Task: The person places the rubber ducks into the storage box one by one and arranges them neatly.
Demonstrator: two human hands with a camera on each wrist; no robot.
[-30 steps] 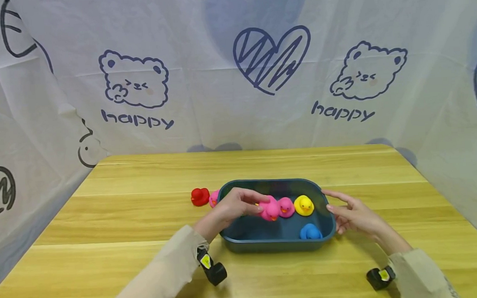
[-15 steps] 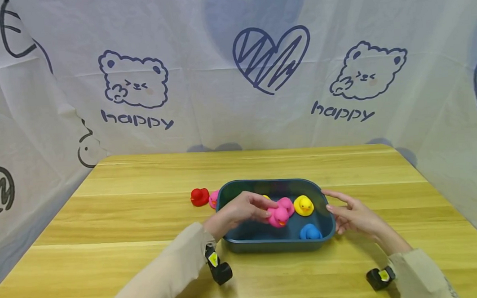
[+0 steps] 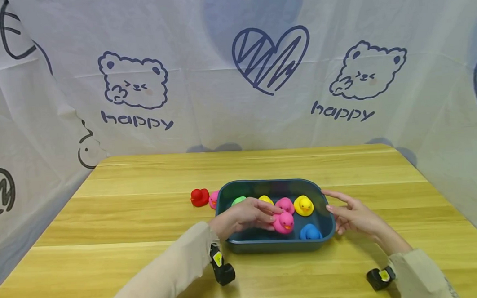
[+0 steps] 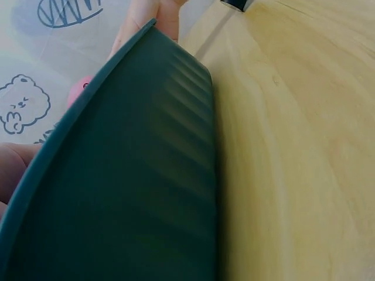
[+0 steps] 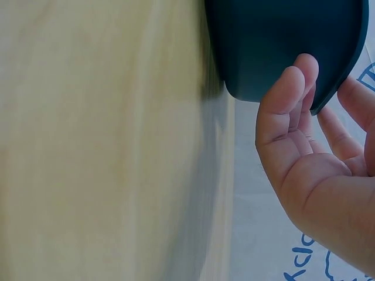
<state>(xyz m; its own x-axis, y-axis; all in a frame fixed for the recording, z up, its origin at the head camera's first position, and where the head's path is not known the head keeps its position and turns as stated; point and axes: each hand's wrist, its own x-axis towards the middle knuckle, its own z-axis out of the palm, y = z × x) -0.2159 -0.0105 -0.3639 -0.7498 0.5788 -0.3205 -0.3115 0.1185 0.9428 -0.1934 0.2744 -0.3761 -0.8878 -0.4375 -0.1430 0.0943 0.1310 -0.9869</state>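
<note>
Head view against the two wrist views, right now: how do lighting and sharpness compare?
Head: evenly lit, pink duck in the left hand clear; left wrist: tray wall dark, table grain soft; right wrist: table washed-out, soft-edged shadow across it, right hand sharper than the grain.

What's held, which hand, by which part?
Pink duck, pinched in the left hand at its left side in head view. Right hand touches the right end of the box.

I see the left hand (image 3: 248, 215) pinching, the right hand (image 3: 357, 217) with its fingers apart, and both forearms (image 3: 160, 277) angled inward
</note>
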